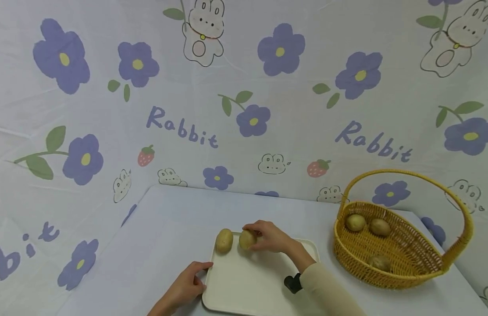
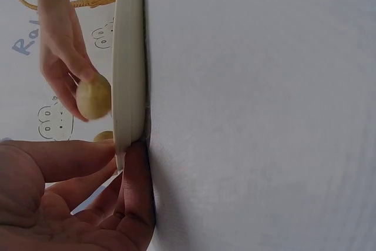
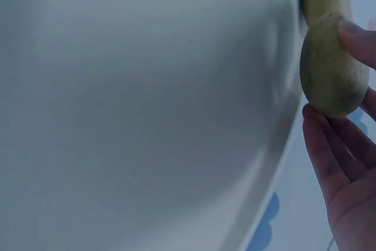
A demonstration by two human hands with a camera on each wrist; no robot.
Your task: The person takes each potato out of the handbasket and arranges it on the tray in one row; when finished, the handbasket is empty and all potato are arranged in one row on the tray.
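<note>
Gripping a potato with curled fingers, the right hand sets it low over the far end of the white tray, lower centre of the head view, just beside a second potato already lying there. The left hand rests with relaxed fingers against the tray's near-left rim (steadying it, I'd judge). Three potatoes remain in the wicker basket at lower right, so the moving looks under halfway done.
</note>
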